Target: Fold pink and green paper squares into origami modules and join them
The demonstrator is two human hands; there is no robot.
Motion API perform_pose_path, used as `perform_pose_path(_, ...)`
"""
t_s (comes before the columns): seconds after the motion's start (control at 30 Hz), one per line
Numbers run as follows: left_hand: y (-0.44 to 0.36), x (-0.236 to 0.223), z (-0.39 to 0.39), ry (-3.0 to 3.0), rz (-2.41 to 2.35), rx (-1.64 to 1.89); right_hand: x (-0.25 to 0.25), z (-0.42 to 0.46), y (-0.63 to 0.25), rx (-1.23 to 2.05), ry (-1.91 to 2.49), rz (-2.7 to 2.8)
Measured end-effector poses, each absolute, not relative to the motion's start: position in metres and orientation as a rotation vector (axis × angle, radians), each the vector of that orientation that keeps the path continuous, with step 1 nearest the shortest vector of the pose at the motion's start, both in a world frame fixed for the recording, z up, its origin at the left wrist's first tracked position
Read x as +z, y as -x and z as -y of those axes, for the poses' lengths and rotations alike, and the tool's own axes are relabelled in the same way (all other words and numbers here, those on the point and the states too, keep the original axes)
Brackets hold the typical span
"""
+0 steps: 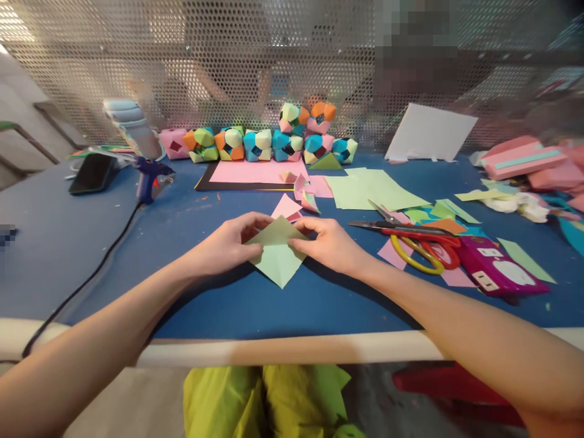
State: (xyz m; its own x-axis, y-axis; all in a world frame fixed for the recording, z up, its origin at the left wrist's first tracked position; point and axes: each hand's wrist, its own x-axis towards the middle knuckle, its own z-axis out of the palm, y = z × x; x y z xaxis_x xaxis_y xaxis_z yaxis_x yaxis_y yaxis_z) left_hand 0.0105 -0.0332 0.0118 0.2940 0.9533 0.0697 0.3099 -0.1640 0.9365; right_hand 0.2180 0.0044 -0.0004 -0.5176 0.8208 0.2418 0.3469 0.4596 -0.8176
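Note:
A light green square of paper is turned with one corner toward me, and creases run across it. My left hand pinches its left corner between thumb and fingers. On the opposite corner my right hand has the same kind of grip. The far half of the paper tilts up between the hands, and the near corner points down toward the blue table. Just beyond the sheet lie small folded pink paper pieces, partly covered by it.
Scissors and a purple power strip lie at right among paper scraps. Light green sheets are behind them. Folded paper balls line the back. A glue gun, phone and bottle stand or lie left.

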Motion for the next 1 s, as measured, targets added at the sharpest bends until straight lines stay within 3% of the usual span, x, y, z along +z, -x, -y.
perform_pose_path(0.43, -0.006, 0.004, 0.034, -2.137, -1.277, 0.755, -0.018, -0.013, -0.217, 0.845, 0.803, 2.216)
perform_pose_path(1.0, 0.002, 0.006, 0.028, -2.29, -1.244, 0.674, -0.022, -0.017, -0.218, -0.021, 0.405, 2.605)
